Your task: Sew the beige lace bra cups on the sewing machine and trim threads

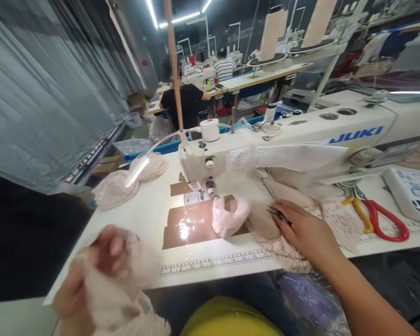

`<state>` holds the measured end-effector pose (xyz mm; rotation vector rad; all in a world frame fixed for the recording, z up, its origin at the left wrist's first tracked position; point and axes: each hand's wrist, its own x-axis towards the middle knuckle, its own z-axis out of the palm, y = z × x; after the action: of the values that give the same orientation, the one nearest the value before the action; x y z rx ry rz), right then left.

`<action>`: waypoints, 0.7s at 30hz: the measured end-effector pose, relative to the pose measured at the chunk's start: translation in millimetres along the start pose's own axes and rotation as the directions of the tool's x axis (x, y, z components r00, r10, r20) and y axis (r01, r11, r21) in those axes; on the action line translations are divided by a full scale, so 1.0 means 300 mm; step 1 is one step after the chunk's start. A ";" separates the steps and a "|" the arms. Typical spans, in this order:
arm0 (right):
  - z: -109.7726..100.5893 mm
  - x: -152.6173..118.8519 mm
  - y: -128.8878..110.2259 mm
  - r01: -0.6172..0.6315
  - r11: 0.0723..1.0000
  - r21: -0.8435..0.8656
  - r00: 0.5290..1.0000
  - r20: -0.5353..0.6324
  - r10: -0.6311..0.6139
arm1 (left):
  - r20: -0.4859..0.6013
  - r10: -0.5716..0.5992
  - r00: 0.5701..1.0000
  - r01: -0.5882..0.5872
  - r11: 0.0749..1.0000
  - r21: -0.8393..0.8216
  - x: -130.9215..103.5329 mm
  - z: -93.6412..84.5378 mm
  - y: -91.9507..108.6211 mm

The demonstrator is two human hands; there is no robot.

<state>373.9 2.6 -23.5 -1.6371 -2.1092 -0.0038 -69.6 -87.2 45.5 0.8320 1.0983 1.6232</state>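
Fabric fills the left hand; the right hand pinches thread snips, pink cloth lying between hands, scissors rightward.

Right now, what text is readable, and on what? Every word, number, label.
"JUKI": near machine, in blue.
"JUKI": background machine, small.
Ruler strip: numbers too small to read surely.
Paper on near machine: handwriting too blurred.
Needle-side plate: marks too small.
Control box: label too blurred.
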 end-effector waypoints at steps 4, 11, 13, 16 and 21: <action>-0.019 0.020 -0.138 0.170 0.969 0.179 0.979 0.081 -0.187 | -0.133 0.053 0.990 -0.030 0.986 0.164 -0.016 0.009 -0.020; 0.013 0.046 -0.295 0.144 0.977 0.158 0.850 0.486 -0.204 | -0.137 -0.040 0.990 0.064 0.983 0.175 -0.026 -0.067 -0.067; 0.017 0.045 -0.296 0.156 0.975 0.157 0.851 0.479 -0.214 | -0.140 -0.053 0.989 0.075 0.984 0.159 -0.029 -0.093 -0.068; 0.009 0.090 -0.262 0.096 0.975 0.203 0.875 0.450 -0.180 | -0.186 -0.064 0.981 0.089 0.988 0.128 -0.027 -0.110 -0.068; -0.030 0.250 -0.089 -0.383 0.887 0.259 0.922 0.041 0.386 | -0.159 -0.056 0.986 0.076 0.989 0.125 -0.019 -0.102 -0.055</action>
<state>339.2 61.1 18.9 -1.8489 -1.6560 0.3775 -89.7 -98.9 18.8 0.7550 1.3405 1.5940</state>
